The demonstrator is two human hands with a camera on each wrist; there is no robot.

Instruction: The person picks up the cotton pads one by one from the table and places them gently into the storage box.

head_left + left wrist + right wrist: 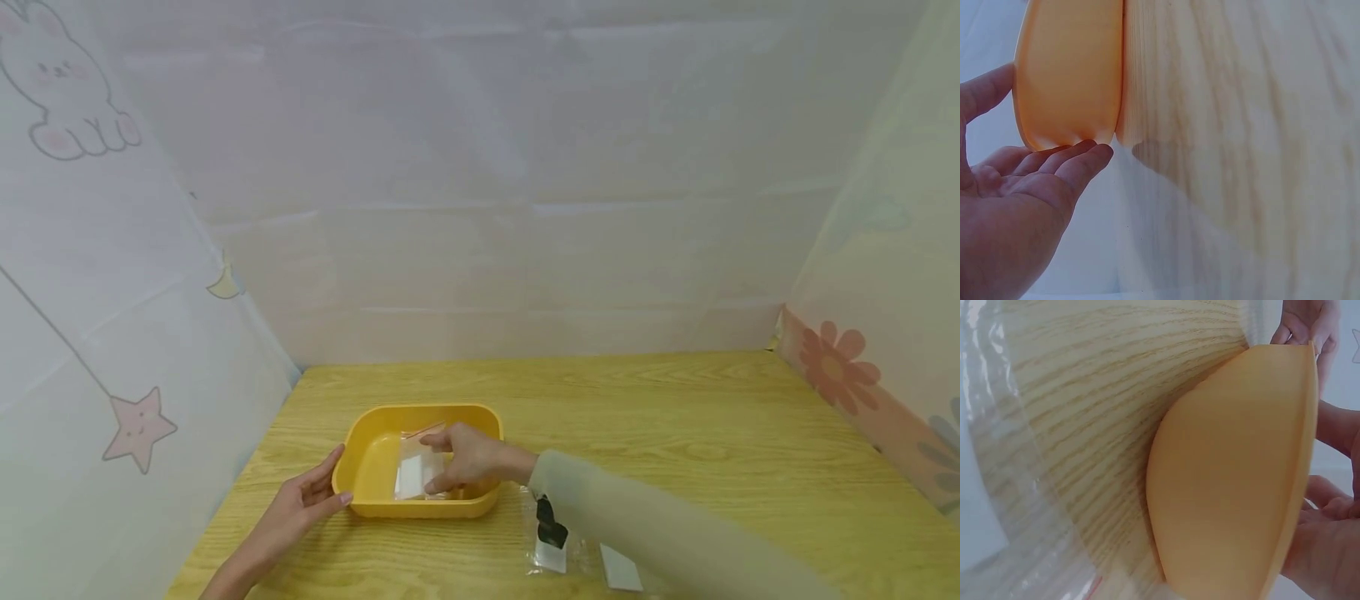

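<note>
My left hand (pixel 292 508) steadies a yellow plastic bin (pixel 420 510) at its left end. In the left wrist view the fingers (pixel 1079 165) lie along the bin's outer wall, with the thumb at its edge. My right hand (pixel 468 457) reaches over the right rim into the bin, thumb and forefinger spread apart over a clear zip bag (pixel 408 477) with a white piece in it. That bag lies on the bin's floor, partly covered by the hand. In the right wrist view the bin's wall hides part of the right hand (pixel 1322 544).
Right of the bin lie a clear bag with a white piece and a dark leaf-like shape (pixel 551 533) and another white piece (pixel 621 568), beside the right sleeve (pixel 660 521). The wood-grain table (pixel 637 408) meets pale printed sheets (pixel 525 250) behind and at both sides.
</note>
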